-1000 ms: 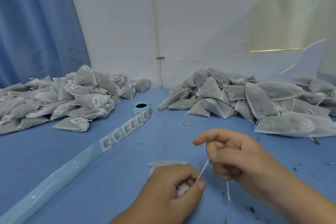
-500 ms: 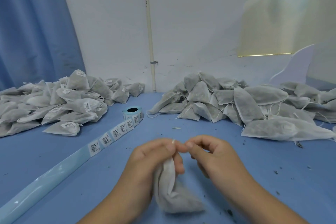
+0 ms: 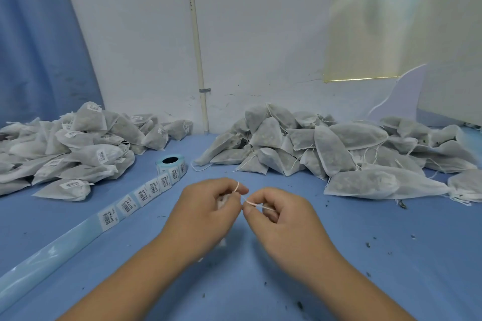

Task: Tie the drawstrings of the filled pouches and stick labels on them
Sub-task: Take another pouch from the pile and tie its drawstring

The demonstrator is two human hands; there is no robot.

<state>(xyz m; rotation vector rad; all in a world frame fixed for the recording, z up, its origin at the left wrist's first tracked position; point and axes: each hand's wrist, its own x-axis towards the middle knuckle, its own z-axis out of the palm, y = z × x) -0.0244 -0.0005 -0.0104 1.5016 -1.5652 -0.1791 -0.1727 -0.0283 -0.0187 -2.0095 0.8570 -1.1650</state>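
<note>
Head view showed both hands low over the blue bench (image 3: 365, 255), working one small white mesh pouch (image 3: 221, 199). The left hand (image 3: 206, 214) was curled tight around that pouch, which hid nearly all of it; only a scrap of fabric showed between the fingers. The thin white drawstring (image 3: 251, 203) looped over the left forefinger and ran taut across to the right hand (image 3: 281, 219), which pinched it between thumb and forefinger, the other fingers folded in.

Judging by that, the tying step was in hand, with the knot being formed or drawn closed; whether it had already set could not be told. Next would likely come pulling the string snug, then peeling a barcode sticker off the pale blue label strip (image 3: 125, 203) that trailed from the roll (image 3: 170, 164) near the left hand, and pressing it on the pouch.

A heap of labelled pouches (image 3: 78, 148) lay to the far left, and a heap of unlabelled pouches (image 3: 326, 148) with loose strings to the far right.
</note>
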